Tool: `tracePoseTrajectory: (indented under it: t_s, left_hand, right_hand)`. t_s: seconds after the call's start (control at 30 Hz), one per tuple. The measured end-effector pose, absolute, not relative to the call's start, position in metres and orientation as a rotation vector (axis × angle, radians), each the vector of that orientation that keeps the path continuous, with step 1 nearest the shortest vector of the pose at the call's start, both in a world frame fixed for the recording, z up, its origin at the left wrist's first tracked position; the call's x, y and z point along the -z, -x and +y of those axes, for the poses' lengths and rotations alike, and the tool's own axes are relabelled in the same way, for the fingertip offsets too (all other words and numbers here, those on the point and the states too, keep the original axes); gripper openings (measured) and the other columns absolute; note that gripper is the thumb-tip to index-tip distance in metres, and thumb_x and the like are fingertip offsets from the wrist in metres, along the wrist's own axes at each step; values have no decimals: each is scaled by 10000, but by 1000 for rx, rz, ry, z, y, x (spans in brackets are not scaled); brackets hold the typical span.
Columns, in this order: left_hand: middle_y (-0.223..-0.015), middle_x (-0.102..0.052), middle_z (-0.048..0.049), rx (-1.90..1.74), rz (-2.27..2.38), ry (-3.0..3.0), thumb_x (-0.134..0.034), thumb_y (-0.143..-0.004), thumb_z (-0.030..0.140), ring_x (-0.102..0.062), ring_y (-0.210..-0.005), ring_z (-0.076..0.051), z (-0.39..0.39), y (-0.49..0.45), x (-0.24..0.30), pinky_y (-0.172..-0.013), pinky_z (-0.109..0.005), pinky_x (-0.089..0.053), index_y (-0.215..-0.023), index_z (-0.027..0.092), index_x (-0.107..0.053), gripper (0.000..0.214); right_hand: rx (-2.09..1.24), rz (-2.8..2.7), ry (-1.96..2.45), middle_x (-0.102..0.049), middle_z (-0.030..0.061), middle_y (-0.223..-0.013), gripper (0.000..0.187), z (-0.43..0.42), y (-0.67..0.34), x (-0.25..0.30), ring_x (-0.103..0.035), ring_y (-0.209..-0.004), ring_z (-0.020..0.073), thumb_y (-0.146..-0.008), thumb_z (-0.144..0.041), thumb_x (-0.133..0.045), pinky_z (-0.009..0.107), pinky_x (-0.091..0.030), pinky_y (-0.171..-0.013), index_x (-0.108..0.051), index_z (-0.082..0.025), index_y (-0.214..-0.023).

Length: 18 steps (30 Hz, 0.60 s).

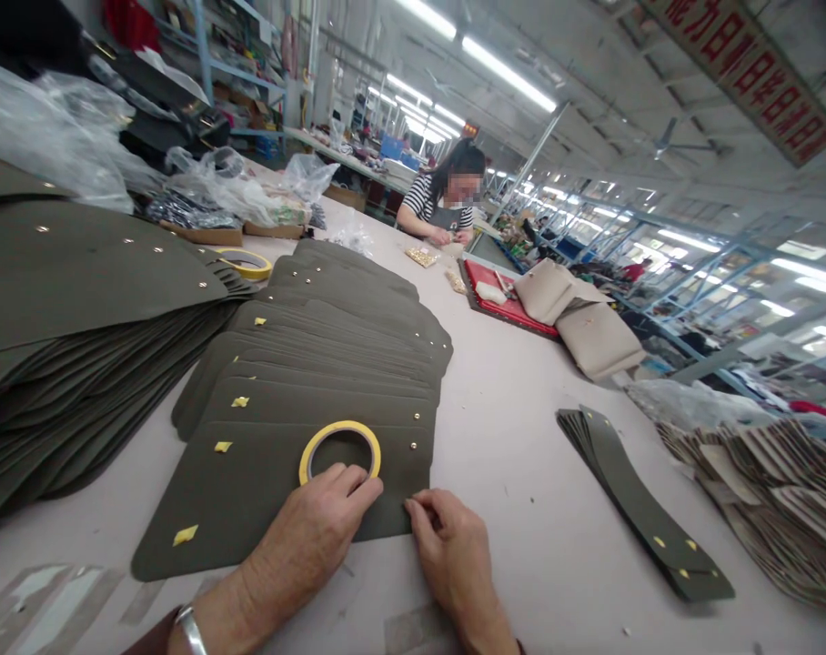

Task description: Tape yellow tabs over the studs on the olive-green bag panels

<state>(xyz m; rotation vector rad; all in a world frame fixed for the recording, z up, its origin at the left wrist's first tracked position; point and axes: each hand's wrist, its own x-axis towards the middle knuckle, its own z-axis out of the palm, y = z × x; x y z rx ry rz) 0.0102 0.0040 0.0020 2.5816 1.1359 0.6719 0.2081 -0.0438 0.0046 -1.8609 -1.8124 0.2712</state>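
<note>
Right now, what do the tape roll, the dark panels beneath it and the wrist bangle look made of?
Tape roll: perhaps smooth paper or plastic, seen as a yellow band around a greyish core.
Dark panels: possibly leather or synthetic, by the matte, even surface.
Bangle: probably polished metal, given its silvery shine.

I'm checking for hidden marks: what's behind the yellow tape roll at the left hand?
Through the yellow tape roll, plain dark green panel shows. Whatever the roll and the left hand cover cannot be seen.

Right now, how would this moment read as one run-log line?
left hand: holding yellow tape roll | right hand: fingertips at right edge of front olive panel | panel's left side: two yellow tape pieces
</note>
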Motion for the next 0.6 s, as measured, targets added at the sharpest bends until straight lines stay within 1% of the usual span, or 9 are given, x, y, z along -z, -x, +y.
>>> tracePoseTrajectory:
  t_s: [0.1,0.17,0.23,0.3,0.37,0.47,0.53,0.6]
  left_hand:
    - [-953,-676,-40,-933,961,-2554,-408,-962,85,-649,-854,-163,5,-7,-8,-762,-258,-541,-1055,199,-599,241]
    - [-1004,-700,-41,-1062,825,-2512,-390,-989,118,-676,-883,-139,4,-4,-14,-785,-218,-544,-1179,202,-562,270]
    - [-1047,-717,-32,-1087,742,-2486,-392,-1001,137,-695,-909,-121,1,-1,-20,-807,-192,-542,-1349,216,-460,363]
    - [-1070,-727,-29,-1056,743,-2492,-396,-1009,158,-708,-918,-118,-3,3,-25,-815,-192,-546,-1455,227,-341,455]
    - [-1030,-741,-35,-1025,804,-2528,-393,-1016,196,-724,-869,-138,-8,5,-27,-781,-218,-566,-1465,212,-311,456]
    - [-953,-751,-48,-999,884,-2578,-374,-1026,256,-732,-771,-170,-12,5,-26,-691,-256,-584,-1415,173,-336,399]
    - [-936,-751,-49,-991,888,-2588,-356,-1032,275,-729,-742,-172,-14,3,-25,-656,-255,-581,-1382,163,-348,367]
    - [-935,-751,-52,-993,874,-2599,-336,-1038,274,-728,-737,-169,-15,1,-24,-644,-249,-575,-1356,155,-357,341]
  right_hand:
    - [-373,-1791,1925,-706,16,-697,153,-39,-208,-16,-646,-627,161,-864,-205,-607,242,-437,-620,-714,-200,-754]
    - [-488,-1832,1923,-693,3,-655,150,-39,-211,-24,-628,-600,156,-837,-180,-615,240,-418,-590,-720,-202,-732]
    - [-669,-1873,1891,-669,-13,-598,142,-43,-214,-31,-606,-555,147,-819,-176,-629,234,-402,-550,-727,-206,-720]
    - [-743,-1853,1809,-673,-12,-622,106,-49,-217,-36,-604,-559,144,-821,-188,-642,234,-422,-550,-739,-206,-784]
    - [-660,-1794,1654,-696,8,-727,127,-54,-217,-39,-623,-626,148,-849,-192,-630,243,-474,-607,-729,-199,-928]
    - [-453,-1823,1334,-708,55,-922,243,-58,-210,-43,-650,-804,168,-896,-149,-580,275,-532,-747,-658,-197,-1121]
    - [-345,-1936,1169,-703,81,-1021,282,-58,-202,-44,-644,-912,182,-903,-103,-566,299,-541,-825,-635,-205,-1157]
    - [-275,-2021,1101,-699,93,-1040,279,-56,-195,-44,-634,-937,187,-908,-67,-546,304,-546,-833,-640,-203,-1133]
